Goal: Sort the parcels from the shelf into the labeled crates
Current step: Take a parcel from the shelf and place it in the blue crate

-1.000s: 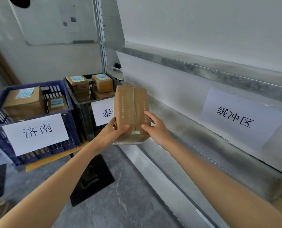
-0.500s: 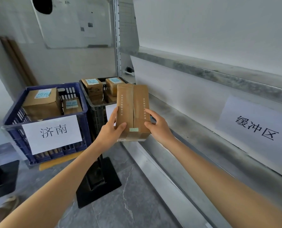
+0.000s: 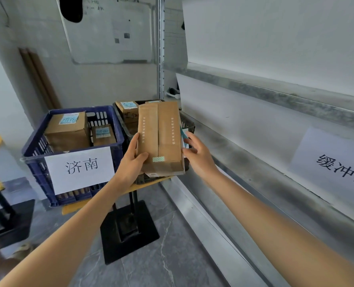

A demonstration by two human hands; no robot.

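A brown cardboard parcel (image 3: pixel 160 139) stands upright in the air in front of the black crate (image 3: pixel 187 122). My left hand (image 3: pixel 131 164) grips its lower left side, thumb across the front. My right hand (image 3: pixel 196 155) touches its right edge with relaxed fingers. The parcel's label side faces away; only a blue-white strip shows at its right edge. The blue crate (image 3: pixel 37 146), labelled 济南, holds two labelled parcels (image 3: pixel 68 129). The black crate holds more parcels (image 3: pixel 128 109); its label is hidden behind the held parcel.
The metal shelf (image 3: pixel 254 162) runs along the right with a paper sign (image 3: pixel 335 160) on its back wall. Both crates sit on a yellow board on a black stand (image 3: pixel 128 226). Grey tiled floor lies below. A whiteboard (image 3: pixel 110 30) hangs on the far wall.
The view has moved closer to the crates. The parcel now hides the black crate's label. My right hand has loosened from the parcel's front to its right edge.
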